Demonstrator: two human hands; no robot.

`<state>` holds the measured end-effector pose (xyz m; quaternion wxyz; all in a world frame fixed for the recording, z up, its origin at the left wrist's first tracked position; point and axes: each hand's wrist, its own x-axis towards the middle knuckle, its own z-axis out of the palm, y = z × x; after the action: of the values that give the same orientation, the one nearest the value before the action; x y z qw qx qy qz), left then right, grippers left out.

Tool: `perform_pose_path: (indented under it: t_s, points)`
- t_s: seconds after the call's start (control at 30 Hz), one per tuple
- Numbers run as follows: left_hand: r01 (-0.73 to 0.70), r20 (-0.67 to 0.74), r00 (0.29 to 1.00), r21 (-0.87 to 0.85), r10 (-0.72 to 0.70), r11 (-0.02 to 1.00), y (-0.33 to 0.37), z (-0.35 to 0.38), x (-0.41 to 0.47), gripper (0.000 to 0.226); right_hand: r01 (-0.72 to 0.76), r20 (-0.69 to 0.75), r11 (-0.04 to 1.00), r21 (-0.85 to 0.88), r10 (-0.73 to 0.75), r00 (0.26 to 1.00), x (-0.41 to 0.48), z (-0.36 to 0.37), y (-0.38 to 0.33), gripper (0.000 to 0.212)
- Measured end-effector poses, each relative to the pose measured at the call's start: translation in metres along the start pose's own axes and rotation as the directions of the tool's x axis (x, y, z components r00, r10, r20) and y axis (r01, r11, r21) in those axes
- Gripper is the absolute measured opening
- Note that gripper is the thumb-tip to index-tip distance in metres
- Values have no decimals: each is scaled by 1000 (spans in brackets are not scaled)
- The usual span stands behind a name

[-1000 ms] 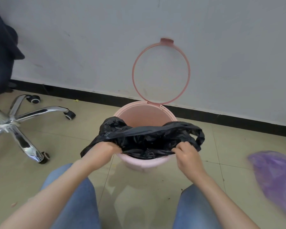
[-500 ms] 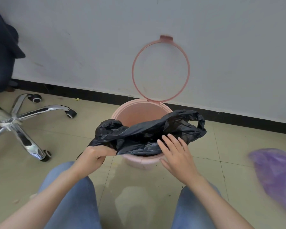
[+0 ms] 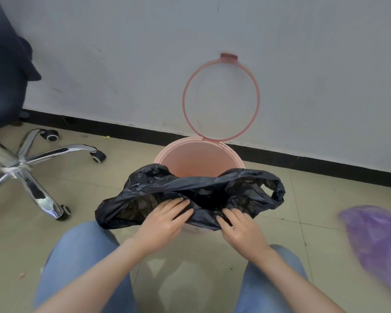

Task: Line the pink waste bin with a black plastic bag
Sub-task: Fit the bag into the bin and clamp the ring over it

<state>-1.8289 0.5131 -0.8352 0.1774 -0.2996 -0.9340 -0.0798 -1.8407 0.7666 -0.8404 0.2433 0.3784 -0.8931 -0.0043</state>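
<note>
The pink waste bin (image 3: 199, 159) stands on the floor against the wall, its pink ring lid (image 3: 221, 98) flipped up against the wall. A crumpled black plastic bag (image 3: 242, 190) lies across the bin's near rim and hides the front half; the far inside of the bin shows bare pink. My left hand (image 3: 165, 219) and my right hand (image 3: 240, 224) rest side by side on the bag's near edge, fingers curled into the plastic. One bag handle loop sticks out on the right.
An office chair (image 3: 29, 159) with a chrome star base and castors stands at the left. A purple plastic bag (image 3: 379, 242) lies on the floor at the right. My knees in blue jeans are at the bottom. The wall is just behind the bin.
Both hands have moved toward the middle of the bag's near edge. The right hand, spread open half a second ago, now curls onto the plastic. The bag lies lower and wider over the bin.
</note>
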Motion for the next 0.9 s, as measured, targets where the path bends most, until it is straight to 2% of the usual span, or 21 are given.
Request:
perform_pose_path:
  t_s: [0.17,0.23,0.33,0.43,0.5,0.6,0.67,0.73,0.8,0.83,0.9]
  points:
    - [21,81,996,1,-21,1000,6,16,9,28,-23,53,1000,15,22,998,-13,1,1,35]
    - [41,92,995,-17,-40,999,9,16,7,36,-44,86,998,39,40,995,-17,1,2,36]
    - [28,0,1000,-5,-28,1000,13,21,-12,39,-117,158,989,90,102,982,-21,-2,0,35]
    - [-3,-115,993,-4,3,1000,13,24,-31,31,-289,212,945,155,254,944,-22,-4,-3,30]
    - [-5,-221,975,-41,-5,999,14,18,-25,20,-362,120,913,187,345,931,-15,-7,-4,20]
    - [4,-305,952,-52,-20,999,21,4,7,13,-393,-108,892,222,423,900,6,-14,0,34]
    - [54,-205,977,-36,-60,998,28,-1,31,19,-418,-173,895,157,442,880,21,-17,9,27]
    - [127,58,990,18,-128,992,36,1,47,40,-461,-117,883,87,468,876,30,-14,23,32]
    - [177,280,943,38,-180,983,41,8,52,52,-486,72,874,14,484,872,36,-10,39,44]
    - [185,343,921,30,-183,982,42,11,52,52,-484,183,875,-22,479,858,40,-7,47,49]
    - [187,389,903,23,-181,982,42,15,50,49,-494,398,868,-53,472,786,50,-3,65,69]
